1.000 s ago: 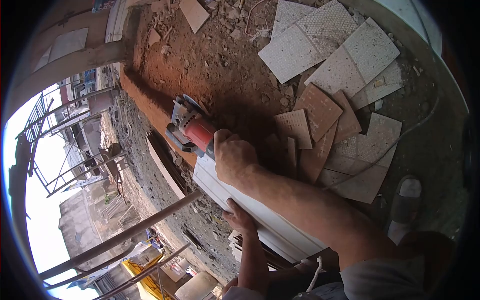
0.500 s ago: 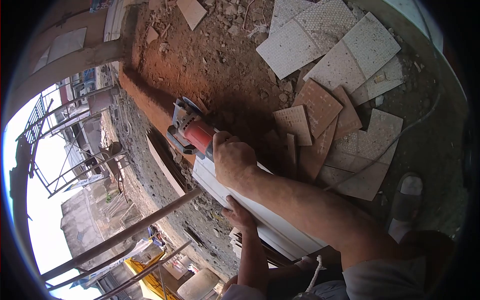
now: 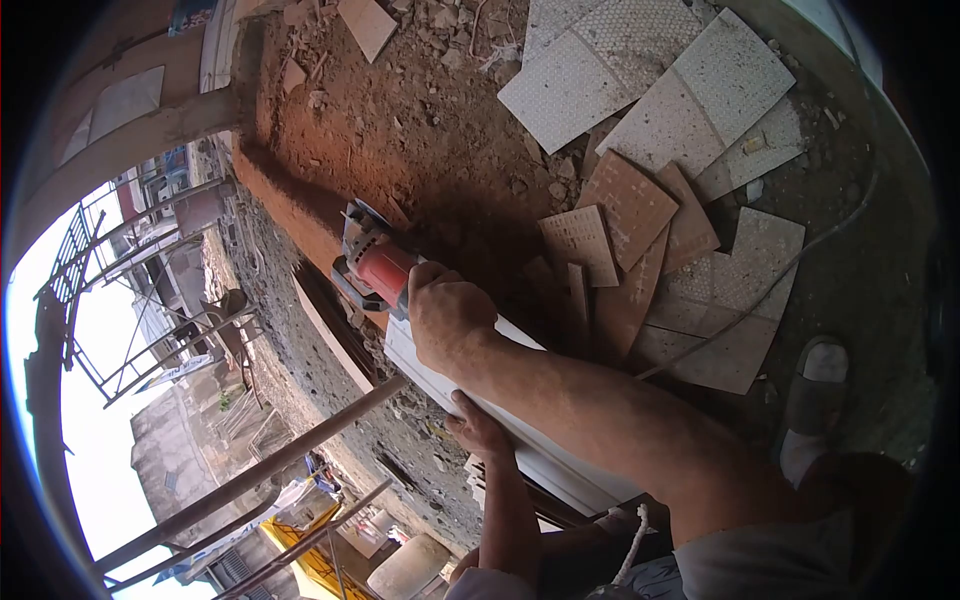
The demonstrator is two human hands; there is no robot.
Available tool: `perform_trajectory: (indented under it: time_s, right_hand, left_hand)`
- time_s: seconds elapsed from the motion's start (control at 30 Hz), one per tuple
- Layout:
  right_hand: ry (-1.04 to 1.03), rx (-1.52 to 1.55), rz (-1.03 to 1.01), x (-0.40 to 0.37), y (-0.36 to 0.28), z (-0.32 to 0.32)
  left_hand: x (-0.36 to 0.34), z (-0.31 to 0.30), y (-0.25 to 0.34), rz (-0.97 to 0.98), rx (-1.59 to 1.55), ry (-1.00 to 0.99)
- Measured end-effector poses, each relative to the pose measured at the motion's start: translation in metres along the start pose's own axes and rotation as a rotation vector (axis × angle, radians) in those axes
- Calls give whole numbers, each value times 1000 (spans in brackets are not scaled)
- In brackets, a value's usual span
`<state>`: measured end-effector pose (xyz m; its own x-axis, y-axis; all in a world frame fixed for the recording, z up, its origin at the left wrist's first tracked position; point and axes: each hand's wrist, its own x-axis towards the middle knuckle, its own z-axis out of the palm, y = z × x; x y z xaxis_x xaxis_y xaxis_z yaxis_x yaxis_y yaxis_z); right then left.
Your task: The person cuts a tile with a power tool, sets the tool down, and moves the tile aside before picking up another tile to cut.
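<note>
My right hand (image 3: 448, 312) is wrapped round the rear body of a red and grey power cutter (image 3: 383, 268), whose guard and blade point to the upper left. Under the cutter and my forearm lies a long white board (image 3: 550, 452), slanting down to the right. At the board's left edge, my left hand (image 3: 477, 428) presses with its thumb along the side; part of its fingers is hidden beneath the board. Reddish dust covers the ground around the cutter's front.
Loose white-backed tiles (image 3: 575, 95) and brown tile pieces (image 3: 628, 208) lie at the upper right. A cable (image 3: 790, 278) crosses the tiles. A slippered foot (image 3: 815, 400) stands at the right. A metal pole (image 3: 270, 465) runs across the lower left.
My right hand and the cutter have shifted slightly to the left. My left hand stays on the board's edge. The tiles appear a little higher and further left in view.
</note>
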<state>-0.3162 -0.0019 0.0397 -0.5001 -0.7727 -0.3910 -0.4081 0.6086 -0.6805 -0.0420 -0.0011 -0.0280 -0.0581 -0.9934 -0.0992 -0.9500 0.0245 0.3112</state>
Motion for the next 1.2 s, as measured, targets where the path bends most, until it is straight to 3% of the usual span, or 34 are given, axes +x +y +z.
perform_trajectory:
  time_s: [0.07, 0.17, 0.47, 0.5, 0.57, 1.2]
  right_hand:
    - [0, -18, -10, 0, 0, -1]
    - [-13, -17, -4, 1, -1, -1]
    - [-5, -28, -40, 0, 1, -2]
    - [-10, -26, -50, 0, 2, -2]
    - [-11, -3, -47, 1, 2, -1]
    - [46, -9, -55, -6, 9, -2]
  left_hand:
    - [1, 3, 1, -187, -269, 60]
    - [28, 12, -72, -23, -271, -24]
    - [-10, -3, 22, -8, 23, 46]
    - [-7, -1, 18, -8, 23, 46]
    - [-1, 3, 8, -159, -271, 84]
    - [-5, -2, 30, -153, -115, 108]
